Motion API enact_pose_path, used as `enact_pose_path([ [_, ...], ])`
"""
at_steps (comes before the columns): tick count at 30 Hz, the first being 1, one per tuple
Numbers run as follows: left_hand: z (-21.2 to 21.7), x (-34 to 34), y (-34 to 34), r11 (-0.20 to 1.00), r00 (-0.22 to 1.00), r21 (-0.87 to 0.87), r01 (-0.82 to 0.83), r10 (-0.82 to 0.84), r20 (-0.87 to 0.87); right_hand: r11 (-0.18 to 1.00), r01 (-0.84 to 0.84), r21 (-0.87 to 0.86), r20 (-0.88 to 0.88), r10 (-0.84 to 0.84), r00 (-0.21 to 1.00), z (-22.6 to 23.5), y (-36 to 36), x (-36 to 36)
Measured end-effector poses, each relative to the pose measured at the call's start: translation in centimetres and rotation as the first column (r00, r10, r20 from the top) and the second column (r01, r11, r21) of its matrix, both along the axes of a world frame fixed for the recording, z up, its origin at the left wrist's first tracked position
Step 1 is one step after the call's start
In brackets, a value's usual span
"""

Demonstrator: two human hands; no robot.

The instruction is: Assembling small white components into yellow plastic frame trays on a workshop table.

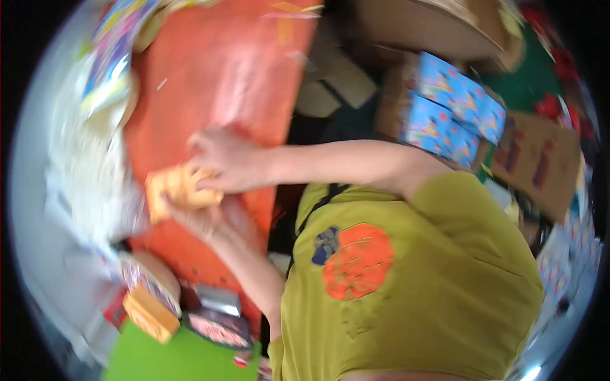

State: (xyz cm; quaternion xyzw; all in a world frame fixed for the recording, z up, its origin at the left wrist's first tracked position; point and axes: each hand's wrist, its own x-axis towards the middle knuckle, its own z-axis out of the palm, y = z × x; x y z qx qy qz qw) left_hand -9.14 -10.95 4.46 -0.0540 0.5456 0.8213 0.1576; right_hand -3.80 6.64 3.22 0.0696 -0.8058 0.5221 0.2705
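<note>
An orange-yellow packet or small box [170, 185] is held over the orange-red table, its details smeared by motion. My left hand [197, 219] grips its near lower side, the thumb lying across its face. My right hand [229, 159] is on its upper right side, with fingers bent over the edge. The exact kind of package is too blurred to tell.
The orange-red table [210, 76] runs away from me. Clear plastic wrapping [95, 171] lines its left side. Small boxes, one orange [151, 313], stand by a green surface [171, 355]. Blue patterned packages [438, 124] sit in a carton at right, beside brown cardboard [540, 165].
</note>
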Motion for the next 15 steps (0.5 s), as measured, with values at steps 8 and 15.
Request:
enact_pose_path([
  [8, 1.5, 1.5, 4.3, 0.915, 0.968, 0.382, -0.130, 0.200, -0.149, 0.960, -0.105, 0.261, -0.008, 0.111, 0.994, 3.3, -0.6, 0.8],
  [15, 2.9, 1.3, 2.9, 0.884, 0.958, 0.386, -0.265, 0.287, 0.001, 0.956, -0.224, 0.188, 0.080, 0.213, 0.974, 4.3, -1.5, -0.4],
])
